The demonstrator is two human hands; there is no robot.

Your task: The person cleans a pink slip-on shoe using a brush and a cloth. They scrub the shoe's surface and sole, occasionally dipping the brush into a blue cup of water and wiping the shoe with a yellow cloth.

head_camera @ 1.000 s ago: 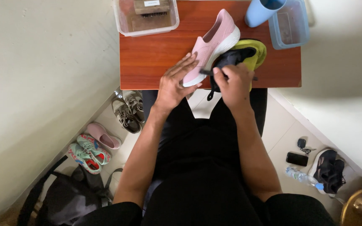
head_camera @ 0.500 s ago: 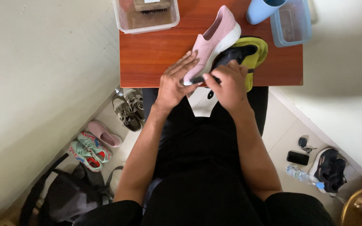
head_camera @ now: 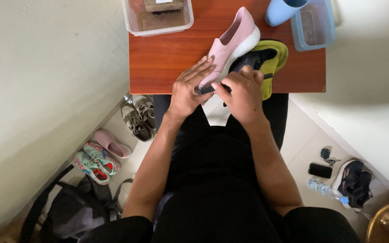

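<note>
The left hand (head_camera: 189, 90) lies flat on the toe of the pink slip-on shoe (head_camera: 231, 45), at the near edge of the wooden table (head_camera: 167, 63). The right hand (head_camera: 241, 92) is closed around a small dark object, mostly hidden. A black and yellow shoe (head_camera: 266, 60) lies partly behind.

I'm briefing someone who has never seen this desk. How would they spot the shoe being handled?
Start at the reddish wooden table at the top of the view. At its near edge, both hands meet: the left hand rests on the toe of a pale pink slip-on shoe lying diagonally. It is the only pink shoe on the table; the dark shoe with yellow-green trim lies beside it, by the right hand.
</note>
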